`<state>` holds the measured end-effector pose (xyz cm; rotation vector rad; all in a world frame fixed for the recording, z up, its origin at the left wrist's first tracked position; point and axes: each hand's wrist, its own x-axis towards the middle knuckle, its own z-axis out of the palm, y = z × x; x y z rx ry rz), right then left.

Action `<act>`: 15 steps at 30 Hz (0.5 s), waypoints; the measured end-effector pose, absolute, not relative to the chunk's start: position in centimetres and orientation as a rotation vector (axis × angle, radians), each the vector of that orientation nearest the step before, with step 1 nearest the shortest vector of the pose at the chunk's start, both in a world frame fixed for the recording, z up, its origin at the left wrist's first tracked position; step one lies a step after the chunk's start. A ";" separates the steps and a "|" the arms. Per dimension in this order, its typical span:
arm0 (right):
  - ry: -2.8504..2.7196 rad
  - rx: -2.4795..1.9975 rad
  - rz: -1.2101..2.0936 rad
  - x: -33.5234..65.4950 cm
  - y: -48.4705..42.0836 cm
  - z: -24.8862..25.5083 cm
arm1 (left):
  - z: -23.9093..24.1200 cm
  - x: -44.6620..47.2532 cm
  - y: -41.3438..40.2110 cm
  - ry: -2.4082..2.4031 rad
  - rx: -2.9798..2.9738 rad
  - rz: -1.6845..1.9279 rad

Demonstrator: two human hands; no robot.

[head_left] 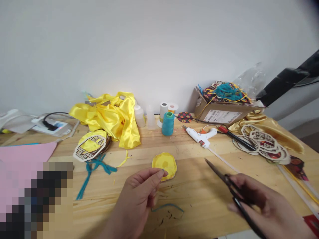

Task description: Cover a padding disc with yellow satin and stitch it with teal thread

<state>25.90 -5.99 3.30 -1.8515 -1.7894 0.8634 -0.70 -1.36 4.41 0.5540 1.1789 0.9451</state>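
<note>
My left hand (pixel 144 192) is closed in a pinch, thumb against forefinger, with a tiny teal tip showing at the fingertips. A teal thread (pixel 170 205) comes out below that hand and curves to the right over the table. Just beyond the fingertips lies a round yellow fabric-covered piece (pixel 164 162), partly covered by the hand. My right hand (pixel 261 202) grips dark scissors (pixel 219 174) by the handles, blades pointing up and left above the table. A teal thread spool (pixel 168 125) stands farther back.
Yellow satin (pixel 117 119) and cut-out wooden pieces (pixel 91 146) lie at left, with teal threads (pixel 97 166) before them. A white glue gun (pixel 201 135) rests at right, before a cardboard box (pixel 216 113). More wooden frames (pixel 264 142) are stacked at far right.
</note>
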 end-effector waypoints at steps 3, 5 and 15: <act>-1.819 -1.679 1.056 22.6 -5.6 5.4 | 4.4 -0.7 -1.5 1.194 0.604 0.945; -1.903 -1.656 1.041 21.1 -5.2 6.4 | 4.4 -0.8 -1.7 1.205 0.633 0.949; -2.040 -1.966 1.464 18.7 -3.2 7.9 | 4.2 -1.1 -1.9 1.233 0.699 0.978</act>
